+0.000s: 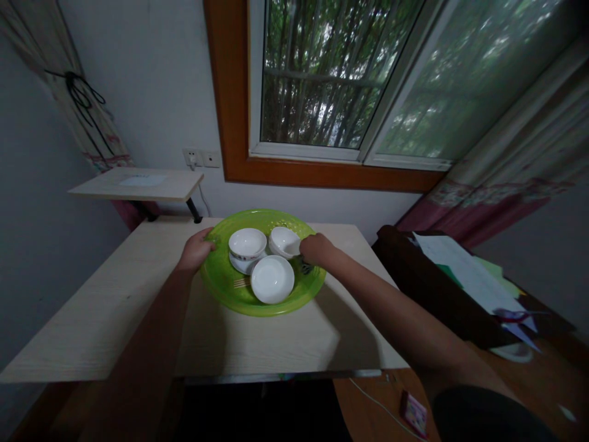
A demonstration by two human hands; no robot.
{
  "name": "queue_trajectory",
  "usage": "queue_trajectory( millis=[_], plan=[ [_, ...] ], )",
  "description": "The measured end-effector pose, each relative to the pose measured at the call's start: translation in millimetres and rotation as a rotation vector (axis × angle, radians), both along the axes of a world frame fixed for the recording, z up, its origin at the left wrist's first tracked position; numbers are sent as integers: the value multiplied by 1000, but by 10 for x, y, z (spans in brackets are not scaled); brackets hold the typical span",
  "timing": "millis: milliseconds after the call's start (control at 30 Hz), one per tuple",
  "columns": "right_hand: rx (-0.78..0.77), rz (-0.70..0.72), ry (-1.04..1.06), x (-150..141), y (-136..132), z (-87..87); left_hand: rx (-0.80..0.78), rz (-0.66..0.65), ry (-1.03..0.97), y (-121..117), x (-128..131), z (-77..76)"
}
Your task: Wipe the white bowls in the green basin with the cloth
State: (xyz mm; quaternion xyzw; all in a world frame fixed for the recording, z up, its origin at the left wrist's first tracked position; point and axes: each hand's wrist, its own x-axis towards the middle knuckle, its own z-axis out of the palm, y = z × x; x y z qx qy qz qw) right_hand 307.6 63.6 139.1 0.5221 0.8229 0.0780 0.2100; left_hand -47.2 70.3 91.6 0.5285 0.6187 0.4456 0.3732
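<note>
A round green basin (pixel 221 293) is in front of me at the table's far side. My left hand (pixel 197 250) is closed on its left rim, thumb on top. Inside are white bowls: a left bowl (pixel 247 243) on more white dishware, a right bowl (pixel 281 238) that looks stacked, and a front bowl (pixel 272 280) tilted toward me. Thin light-coloured prongs or sticks (pixel 241 283) stick out beside the front bowl. My right hand (pixel 317 249) is closed over the basin's right side, close against the right bowl. Below its fingers shows a dark, shiny patterned thing (pixel 306 266), partly hidden.
The pale wooden table (pixel 271 344) carries a small raised shelf (pixel 138 184) at the back left. A window (pixel 322 80) and wall sockets (pixel 201 158) are behind. To the right, a dark brown box-like piece (pixel 427 288) holds papers (pixel 460 270) and scissors (pixel 510 315).
</note>
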Motion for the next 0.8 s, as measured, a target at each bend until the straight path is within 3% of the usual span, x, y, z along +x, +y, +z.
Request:
queue_trajectory(
  millis=[367,567,700,800],
  plan=[
    [191,58,76,97,193,38,10,-89,-68,64,-40,-7],
    [236,-25,99,35,201,17,31,-98,-64,90,-41,-48],
    [195,-52,89,-31,54,-42,8,-26,-28,114,-41,-86],
    [64,-33,95,-99,-144,-122,6,-13,-13,123,-38,-94]
  ],
)
